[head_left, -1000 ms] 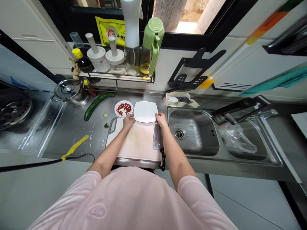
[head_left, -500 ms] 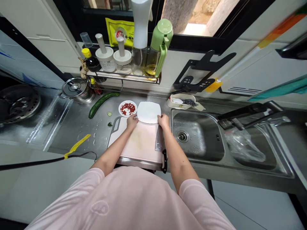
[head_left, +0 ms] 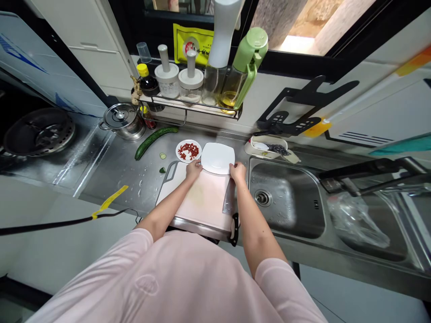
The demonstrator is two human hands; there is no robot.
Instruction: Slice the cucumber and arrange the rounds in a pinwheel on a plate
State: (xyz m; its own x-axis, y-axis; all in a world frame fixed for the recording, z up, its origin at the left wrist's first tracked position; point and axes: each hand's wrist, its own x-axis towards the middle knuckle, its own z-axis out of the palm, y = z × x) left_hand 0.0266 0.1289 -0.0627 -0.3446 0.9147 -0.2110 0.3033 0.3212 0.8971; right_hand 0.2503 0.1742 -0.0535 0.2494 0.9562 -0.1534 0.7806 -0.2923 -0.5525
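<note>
A square white plate [head_left: 218, 158] with rounded corners lies at the back of the cutting board [head_left: 202, 202]. My left hand [head_left: 194, 171] pinches its near left corner, and my right hand [head_left: 238, 172] grips its near right corner. Left of the plate, a round white dish [head_left: 189, 151] holds small chopped red pieces. A knife [head_left: 235, 229] rests along the board's right edge, its black handle towards me, below my right wrist. Farther left are a long green cucumber [head_left: 153, 140], a pale slice [head_left: 163, 155] and a green end piece [head_left: 162, 170].
To the right is a steel sink [head_left: 286, 197] with a clear plastic bag [head_left: 357, 220] beyond. A lidded pot [head_left: 124, 121] stands back left, near a wok [head_left: 38, 132]. Above hangs a rack [head_left: 188, 105] with bottles and jars. A small tray [head_left: 266, 148] sits behind the sink.
The view has shifted, so most things appear farther right. Both hands keep their hold on the square plate, which stays at the back of the board.
</note>
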